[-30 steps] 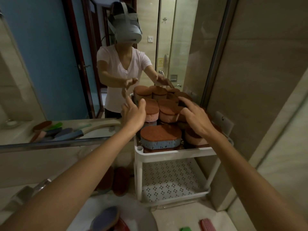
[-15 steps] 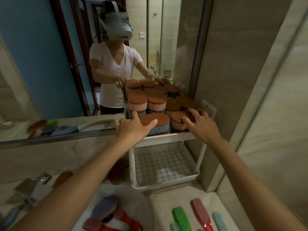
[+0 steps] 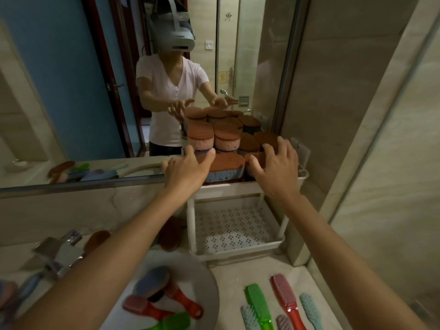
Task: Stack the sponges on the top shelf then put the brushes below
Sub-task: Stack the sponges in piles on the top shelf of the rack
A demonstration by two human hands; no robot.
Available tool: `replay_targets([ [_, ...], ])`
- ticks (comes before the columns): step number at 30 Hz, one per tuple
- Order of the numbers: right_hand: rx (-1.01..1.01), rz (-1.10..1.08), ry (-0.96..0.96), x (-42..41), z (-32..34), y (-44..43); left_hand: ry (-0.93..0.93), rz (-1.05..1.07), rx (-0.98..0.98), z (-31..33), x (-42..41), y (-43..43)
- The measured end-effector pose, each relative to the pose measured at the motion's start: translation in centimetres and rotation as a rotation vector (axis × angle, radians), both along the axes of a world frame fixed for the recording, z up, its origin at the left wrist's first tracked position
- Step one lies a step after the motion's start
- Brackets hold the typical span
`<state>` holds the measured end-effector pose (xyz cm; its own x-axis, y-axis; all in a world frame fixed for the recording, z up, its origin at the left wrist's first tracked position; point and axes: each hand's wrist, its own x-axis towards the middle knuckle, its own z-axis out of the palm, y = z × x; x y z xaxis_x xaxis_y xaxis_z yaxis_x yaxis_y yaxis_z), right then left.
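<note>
A bathroom corner with beige tiled walls and a wall mirror [image 3: 71, 91] above a pale stone desk [image 3: 238, 277]. The left hand [image 3: 188, 167], fingers spread, lies over the left end of a blue oval sponge with a brown scouring top [image 3: 226, 166]; I cannot tell whether it presses. The sponge's long axis runs left to right between the hands, scouring face up, at the front of the white plastic rack's top shelf [image 3: 228, 186]. The right hand [image 3: 276, 167], also spread, arches over that shelf's right front. Beyond the fingertips stand pink brown-topped sponge stacks [image 3: 200, 136]. Below the wrists is the perforated lower shelf [image 3: 233, 229]. Nearer than the right forearm, a green plastic brush [image 3: 258, 303], a red one [image 3: 287, 298] and a pale blue one [image 3: 310, 308] lie lengthwise, near to far. A second ago both hands reached deeper among the stacks.
</note>
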<state>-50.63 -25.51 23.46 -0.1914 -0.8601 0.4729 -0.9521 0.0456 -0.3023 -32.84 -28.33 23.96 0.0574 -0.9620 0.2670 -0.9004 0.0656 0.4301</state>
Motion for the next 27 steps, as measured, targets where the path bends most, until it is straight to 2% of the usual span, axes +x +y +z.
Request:
replay_targets([
  [4, -0.302, 0.321, 0.001, 6.1, -1.0, 1.5, 0.120, 0.029, -0.096, 0.2, 3.1, 2.0],
  [8, -0.279, 0.602, -0.098, 13.8, -3.9, 3.4, 0.296, 0.100, -0.048, -2.2, 8.5, 5.0],
  [12, -0.004, 0.734, -0.230, 21.6, -10.3, 5.5, 0.395, 0.309, 0.027, -8.4, 15.3, 9.0],
  [16, 0.435, 0.805, -0.116, 28.1, -17.6, 8.0, 0.420, 0.582, 0.203, -14.9, 22.1, 13.9],
  [18, 0.590, 0.844, -0.072, 30.8, -20.4, 9.1, 0.418, 0.670, 0.294, -17.6, 25.6, 15.9],
  [22, 0.784, 0.927, -0.114, 37.6, -23.7, 11.2, 0.411, 0.831, 0.419, -21.4, 32.7, 19.3],
  [27, 0.831, 0.913, -0.127, 45.6, -25.2, 11.8, 0.468, 1.021, 0.353, -24.4, 39.9, 20.8],
])
